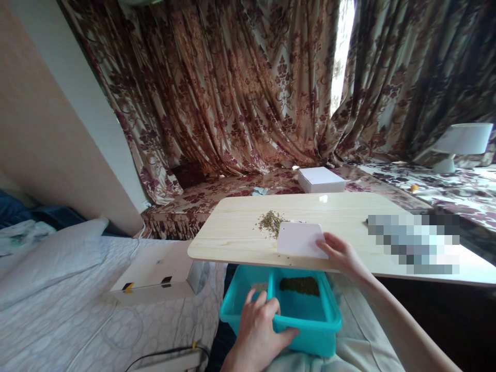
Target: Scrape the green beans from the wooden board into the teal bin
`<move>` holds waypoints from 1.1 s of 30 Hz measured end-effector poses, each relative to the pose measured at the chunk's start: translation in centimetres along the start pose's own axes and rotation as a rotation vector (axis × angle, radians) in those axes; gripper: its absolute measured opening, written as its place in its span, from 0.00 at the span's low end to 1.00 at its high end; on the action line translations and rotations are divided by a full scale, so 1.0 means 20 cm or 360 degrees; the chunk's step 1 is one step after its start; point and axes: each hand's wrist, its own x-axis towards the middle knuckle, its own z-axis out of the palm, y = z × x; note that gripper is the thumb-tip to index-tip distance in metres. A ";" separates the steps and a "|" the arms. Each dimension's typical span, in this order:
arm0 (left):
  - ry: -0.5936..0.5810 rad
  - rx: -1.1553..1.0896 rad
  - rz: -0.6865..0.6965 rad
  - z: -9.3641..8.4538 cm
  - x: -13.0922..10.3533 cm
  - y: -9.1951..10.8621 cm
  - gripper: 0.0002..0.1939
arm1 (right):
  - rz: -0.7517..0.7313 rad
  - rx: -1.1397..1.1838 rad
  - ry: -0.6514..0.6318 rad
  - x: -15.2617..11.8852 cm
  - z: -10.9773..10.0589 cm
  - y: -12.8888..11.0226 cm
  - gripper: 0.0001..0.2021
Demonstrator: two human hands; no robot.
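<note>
My right hand pinches the right edge of a white rectangular card with a small hole in one corner. The card is at the near edge of the light wooden tabletop. Just left of it lies a loose heap of small green grains, with pale bits among them. Below the table edge, my left hand is closed over the near rim and divider of a turquoise two-part bin. More green grains lie in its right compartment. The left compartment holds some pale material, partly hidden by my fingers.
A pixelated object is on the right of the tabletop. Behind the table sits a white box. A larger white box rests on the bed at left, near cables. A white lamp stands far right, and patterned curtains hang behind.
</note>
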 end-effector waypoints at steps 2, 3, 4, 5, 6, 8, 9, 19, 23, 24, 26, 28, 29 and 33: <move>-0.0003 -0.0003 0.0000 0.00 0.00 0.00 0.16 | -0.0006 0.0016 -0.0043 -0.01 0.01 0.00 0.28; -0.0005 -0.0005 0.0002 0.00 0.00 0.00 0.16 | -0.0006 0.0029 -0.0071 -0.02 0.00 0.00 0.28; -0.0007 -0.0006 0.0005 0.00 0.00 0.00 0.16 | -0.0002 0.0047 -0.0101 -0.03 0.00 0.00 0.28; -0.0007 -0.0006 0.0008 -0.01 0.00 0.00 0.16 | 0.0007 0.0066 -0.0133 -0.04 -0.01 0.00 0.28; -0.0006 -0.0005 0.0014 -0.01 0.00 0.00 0.16 | 0.0021 0.0080 -0.0163 -0.05 -0.02 0.00 0.28; 0.0001 0.0001 0.0026 -0.01 0.00 0.00 0.16 | 0.0056 0.0090 -0.0200 -0.08 -0.06 0.01 0.26; 0.0005 0.0005 0.0034 0.00 0.00 0.00 0.16 | 0.0071 0.0089 -0.0194 -0.09 -0.08 0.01 0.25; 0.0032 0.0034 0.0083 0.01 0.01 0.00 0.17 | 0.0048 0.0057 0.0413 -0.02 -0.22 0.07 0.13; 0.0023 0.0041 0.0075 0.01 0.01 0.01 0.17 | 0.0038 0.0070 0.0436 0.03 -0.17 0.10 0.09; 0.0020 0.0042 0.0074 0.01 0.01 0.01 0.17 | 0.0037 0.0077 0.0443 0.04 -0.17 0.10 0.08; 0.0015 0.0043 0.0073 0.01 0.01 0.01 0.17 | 0.0046 0.0087 0.0451 0.06 -0.16 0.12 0.08; 0.0013 0.0046 0.0073 0.00 0.01 0.01 0.16 | 0.0060 0.0086 0.0457 0.07 -0.16 0.13 0.07; 0.0011 0.0048 0.0076 0.00 0.01 0.01 0.15 | 0.0065 0.0085 0.0457 0.07 -0.17 0.14 0.07; 0.0005 0.0057 0.0087 -0.01 0.01 0.01 0.15 | 0.0079 0.0075 0.0433 0.07 -0.16 0.14 0.07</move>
